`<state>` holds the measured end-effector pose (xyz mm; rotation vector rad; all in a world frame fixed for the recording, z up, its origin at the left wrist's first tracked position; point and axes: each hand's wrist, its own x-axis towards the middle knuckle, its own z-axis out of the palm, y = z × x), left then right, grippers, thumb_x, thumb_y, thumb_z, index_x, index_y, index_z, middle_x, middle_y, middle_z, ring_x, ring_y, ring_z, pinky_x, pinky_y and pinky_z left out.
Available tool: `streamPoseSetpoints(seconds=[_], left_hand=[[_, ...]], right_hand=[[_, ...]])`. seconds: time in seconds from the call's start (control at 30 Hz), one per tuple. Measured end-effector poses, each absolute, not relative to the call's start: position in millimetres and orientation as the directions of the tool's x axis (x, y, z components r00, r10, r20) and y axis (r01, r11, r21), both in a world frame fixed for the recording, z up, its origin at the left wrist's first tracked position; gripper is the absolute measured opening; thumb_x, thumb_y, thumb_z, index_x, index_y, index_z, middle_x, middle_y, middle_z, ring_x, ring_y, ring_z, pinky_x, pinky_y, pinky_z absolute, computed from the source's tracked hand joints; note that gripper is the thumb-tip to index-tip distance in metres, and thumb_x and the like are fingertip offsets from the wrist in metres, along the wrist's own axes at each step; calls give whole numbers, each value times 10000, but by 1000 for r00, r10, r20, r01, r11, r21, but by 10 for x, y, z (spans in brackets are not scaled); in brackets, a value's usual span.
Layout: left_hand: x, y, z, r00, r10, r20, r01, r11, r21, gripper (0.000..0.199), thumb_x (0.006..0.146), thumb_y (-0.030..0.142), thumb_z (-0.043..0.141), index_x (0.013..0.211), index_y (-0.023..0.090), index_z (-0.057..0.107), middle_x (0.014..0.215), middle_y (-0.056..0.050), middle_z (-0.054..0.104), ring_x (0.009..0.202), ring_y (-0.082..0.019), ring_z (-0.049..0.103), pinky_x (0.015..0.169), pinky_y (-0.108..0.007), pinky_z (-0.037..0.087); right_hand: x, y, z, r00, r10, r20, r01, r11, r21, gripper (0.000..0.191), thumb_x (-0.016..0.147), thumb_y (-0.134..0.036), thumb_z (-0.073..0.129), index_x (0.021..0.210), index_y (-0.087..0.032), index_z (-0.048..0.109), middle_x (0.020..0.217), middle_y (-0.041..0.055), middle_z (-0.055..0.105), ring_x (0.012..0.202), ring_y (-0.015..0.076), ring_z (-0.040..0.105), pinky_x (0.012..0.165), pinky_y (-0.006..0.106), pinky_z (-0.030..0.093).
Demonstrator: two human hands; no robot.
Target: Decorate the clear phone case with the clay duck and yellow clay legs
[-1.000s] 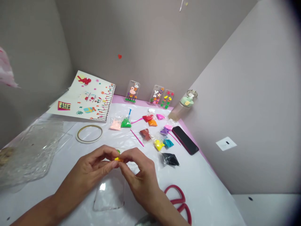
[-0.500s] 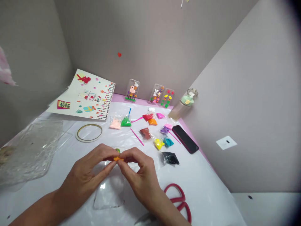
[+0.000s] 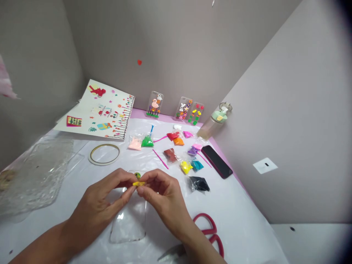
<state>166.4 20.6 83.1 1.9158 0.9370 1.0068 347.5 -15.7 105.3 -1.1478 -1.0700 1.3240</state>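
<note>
Yellow clay (image 3: 139,183) showed where orange had faced up before, pinched between the fingertips of both hands, left (image 3: 101,201) and right (image 3: 167,198), above the case (image 3: 129,220); the right forearm hid part of the scissors (image 3: 217,238).

Single head-worn view, looking forward and down, left hand (image 3: 97,200) and right hand (image 3: 167,200) near, wall (image 3: 176,47) farther back

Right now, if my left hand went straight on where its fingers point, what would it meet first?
Most likely your right hand, facing it across the small yellow piece that both seem to pinch. Depth is hard to judge from this one view.
</note>
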Motion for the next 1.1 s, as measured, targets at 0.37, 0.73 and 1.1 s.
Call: streamPoseSetpoints(seconds=[0.37, 0.73, 1.1], left_hand=[[1680, 199, 850, 362, 904, 227, 270, -335, 903, 115, 908, 314, 639, 805, 278, 605, 748, 49, 630, 719, -150, 661, 716, -206, 511], [1597, 333, 784, 387, 889, -244, -47, 284, 958, 251, 904, 452, 732, 1138, 363, 732, 1009, 28, 784, 1007, -167, 738, 944, -215, 553], [1649, 350, 852, 389, 890, -239, -47, 278, 959, 442, 900, 597, 673, 677, 221, 605, 658, 47, 588, 610, -118, 604, 639, -210, 506]], right_hand=[[3509, -169, 1118, -183, 981, -71, -170, -103, -980, 202, 726, -226, 838, 749, -196, 639, 705, -34, 639, 620, 105, 549, 609, 239, 433], [3594, -64, 1032, -190, 967, -167, -472, -239, -849, 233, 811, -379, 818, 941, -186, 801, 887, 36, 765, 711, 112, 659, 739, 253, 534], [3603, -65, 1067, -145, 968, -202, -444, -247, -862, 273, 761, -419, 867, 817, -166, 780, 666, -23, 665, 503, 60, 539, 513, 196, 408]])
